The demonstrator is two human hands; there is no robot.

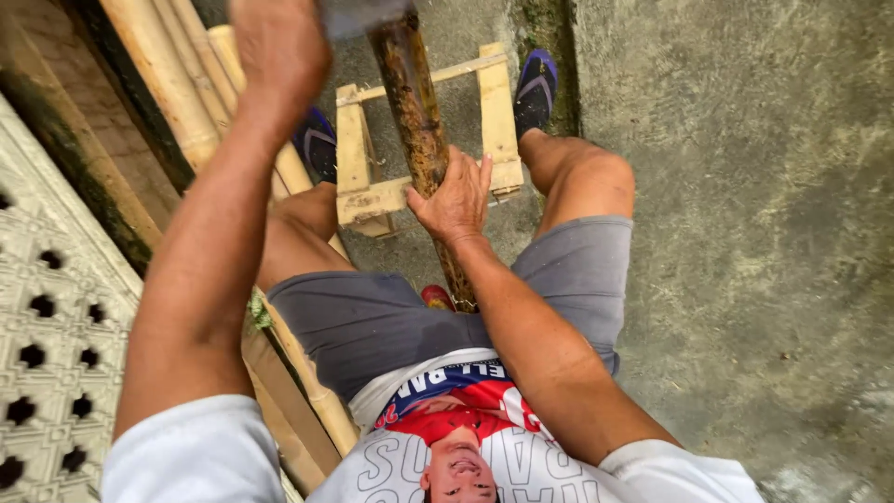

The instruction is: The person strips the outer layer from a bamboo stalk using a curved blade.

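My right hand (456, 197) grips a dark, mottled bamboo pole (414, 112) where it lies across a small wooden frame stand (352, 140) between my knees. The pole runs from between my legs up towards the top edge. My left hand (279, 47) is raised near the top of the view, fingers closed around the handle of a tool; only its flat grey blade (363, 14) shows, right above the pole. The handle itself is hidden inside the fist.
Several pale bamboo poles (177, 84) lie along the left beside my leg. A patterned, perforated white wall (56, 345) stands at the far left. My feet in dark shoes (535, 88) rest on the rough concrete floor (745, 233). A small red object (436, 296) sits under the pole.
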